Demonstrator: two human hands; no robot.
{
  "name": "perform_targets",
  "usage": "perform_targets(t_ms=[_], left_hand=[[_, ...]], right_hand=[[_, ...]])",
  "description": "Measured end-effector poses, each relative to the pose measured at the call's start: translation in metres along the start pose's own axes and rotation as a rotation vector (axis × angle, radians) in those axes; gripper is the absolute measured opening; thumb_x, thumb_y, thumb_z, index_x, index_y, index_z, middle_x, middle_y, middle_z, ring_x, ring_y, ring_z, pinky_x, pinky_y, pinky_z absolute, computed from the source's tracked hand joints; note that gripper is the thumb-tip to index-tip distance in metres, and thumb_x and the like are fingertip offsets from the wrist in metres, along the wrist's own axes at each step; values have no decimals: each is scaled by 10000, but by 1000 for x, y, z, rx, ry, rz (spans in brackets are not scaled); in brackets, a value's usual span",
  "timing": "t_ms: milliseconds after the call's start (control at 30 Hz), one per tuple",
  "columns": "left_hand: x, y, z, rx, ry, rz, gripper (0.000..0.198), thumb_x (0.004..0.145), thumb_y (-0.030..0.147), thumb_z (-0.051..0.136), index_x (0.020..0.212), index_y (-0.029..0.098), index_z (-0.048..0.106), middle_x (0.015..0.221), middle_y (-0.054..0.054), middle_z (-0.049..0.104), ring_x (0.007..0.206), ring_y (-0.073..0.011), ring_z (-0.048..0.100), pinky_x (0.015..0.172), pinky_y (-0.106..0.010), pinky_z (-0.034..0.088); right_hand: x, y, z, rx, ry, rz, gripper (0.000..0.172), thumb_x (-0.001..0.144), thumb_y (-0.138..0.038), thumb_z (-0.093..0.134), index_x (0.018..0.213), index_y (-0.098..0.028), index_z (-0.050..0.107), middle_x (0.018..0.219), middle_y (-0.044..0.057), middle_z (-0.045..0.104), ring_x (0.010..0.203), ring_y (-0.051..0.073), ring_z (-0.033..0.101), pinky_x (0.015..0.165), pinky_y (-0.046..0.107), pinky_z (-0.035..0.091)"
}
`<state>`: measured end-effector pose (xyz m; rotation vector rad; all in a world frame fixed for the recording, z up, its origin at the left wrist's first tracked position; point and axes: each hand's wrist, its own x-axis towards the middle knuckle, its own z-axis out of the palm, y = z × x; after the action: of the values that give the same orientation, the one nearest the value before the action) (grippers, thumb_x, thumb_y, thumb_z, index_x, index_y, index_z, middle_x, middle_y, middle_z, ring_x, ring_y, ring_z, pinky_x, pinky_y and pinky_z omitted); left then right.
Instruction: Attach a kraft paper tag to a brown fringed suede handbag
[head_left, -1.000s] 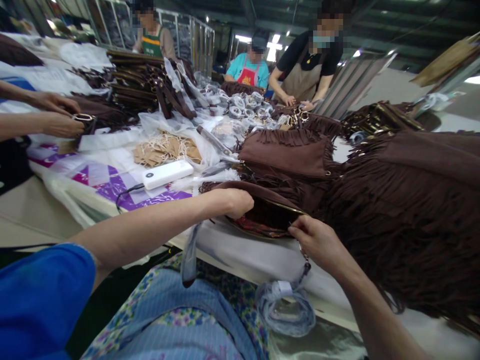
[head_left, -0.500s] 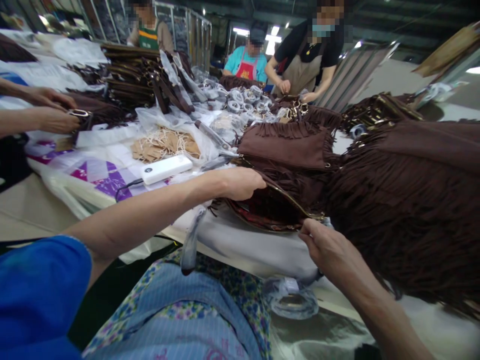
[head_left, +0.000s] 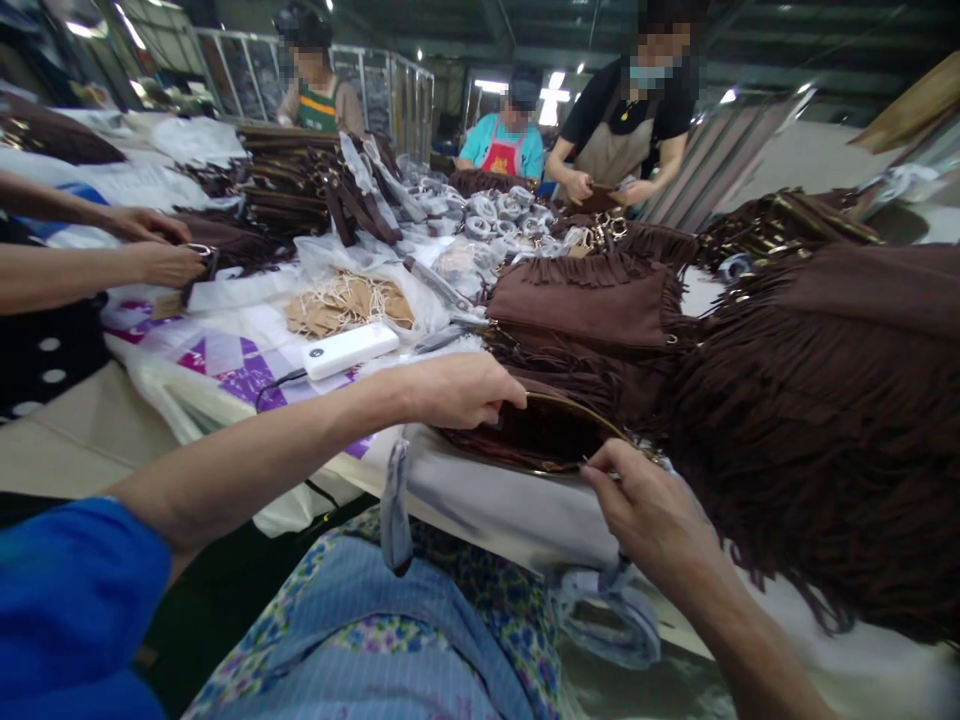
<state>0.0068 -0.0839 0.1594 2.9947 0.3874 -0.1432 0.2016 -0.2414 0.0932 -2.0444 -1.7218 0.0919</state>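
Note:
A dark brown fringed handbag (head_left: 487, 440) lies at the table's front edge, its gold-zipped mouth spread wide and its dark lining showing. My left hand (head_left: 465, 388) is closed on the back edge of that mouth, near its left end. My right hand (head_left: 637, 495) pinches at the front rim toward the right end; a tiny light bit shows at its fingertips, too small to name. Just behind the mouth rests another brown fringed bag (head_left: 577, 300). A plastic-wrapped strap (head_left: 396, 510) hangs over the table edge between my arms.
To the right rises a big heap of fringed bags (head_left: 832, 380). A white power bank (head_left: 351, 350) with a cable and tan tags (head_left: 349, 303) lie at left. Wrapped strap coils (head_left: 499, 215) are farther back. Another person's hands (head_left: 169, 255) hold a bag at far left; several co-workers stand around.
The camera view has swung a little, shifting the scene rightward. Both hands have moved left relative to the bags, and the bag's mouth looks flatter. My hands stay closed at its rim.

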Motion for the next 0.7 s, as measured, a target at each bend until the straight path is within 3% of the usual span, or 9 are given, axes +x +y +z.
perform_targets(t_ms=[133, 267, 333, 433, 500, 600, 700], left_hand=[[6, 2, 15, 112, 192, -105, 401, 763, 292, 690, 1114, 157, 549, 1110, -114, 575, 987, -263, 576, 813, -336, 468], [38, 3, 31, 167, 311, -260, 347, 831, 182, 580, 1166, 132, 504, 1109, -156, 568, 948, -263, 600, 797, -356, 481], [59, 2, 22, 148, 239, -249, 239, 819, 140, 548, 1054, 125, 593, 1047, -168, 614, 933, -282, 619, 792, -366, 482], [88, -4, -11, -33, 148, -195, 162, 783, 113, 529, 858, 127, 672, 916, -141, 675, 882, -275, 643, 764, -341, 486], [101, -12, -38, -203, 299, -191, 164, 784, 120, 521, 814, 133, 682, 859, -102, 685, 864, -248, 641, 767, -314, 486], [109, -22, -68, -563, 674, -305, 172, 816, 171, 499, 823, 131, 666, 765, -51, 658, 791, -207, 627, 734, -290, 503], [108, -15, -71, -1067, 938, -438, 218, 861, 216, 446, 986, 154, 614, 771, -21, 635, 670, -161, 607, 627, -280, 534]], right_hand=[[5, -1, 4, -26, 72, -31, 109, 835, -254, 406, 754, -243, 478, 814, 63, 651, 733, 221, 610, 631, 305, 410], [11, 6, 6, -37, 103, -34, 105, 843, -234, 415, 776, -244, 495, 1199, 119, 634, 992, 266, 630, 781, 364, 464], [13, 5, 0, 7, 123, -46, 115, 851, -248, 418, 771, -241, 500, 1266, 135, 608, 1056, 276, 619, 826, 383, 470], [8, -1, -23, 97, 222, -84, 161, 876, -307, 440, 766, -235, 534, 1304, 130, 593, 1055, 272, 627, 847, 378, 478], [-3, -7, -47, 130, 353, -96, 190, 887, -344, 476, 757, -238, 565, 1263, 102, 624, 961, 254, 655, 809, 358, 489], [-25, -13, -82, 157, 500, -67, 217, 892, -379, 520, 731, -248, 584, 1142, 79, 670, 786, 218, 661, 663, 314, 490], [-41, -16, -103, 164, 479, -109, 203, 896, -380, 535, 747, -259, 602, 1066, 65, 688, 751, 206, 658, 612, 287, 488]])
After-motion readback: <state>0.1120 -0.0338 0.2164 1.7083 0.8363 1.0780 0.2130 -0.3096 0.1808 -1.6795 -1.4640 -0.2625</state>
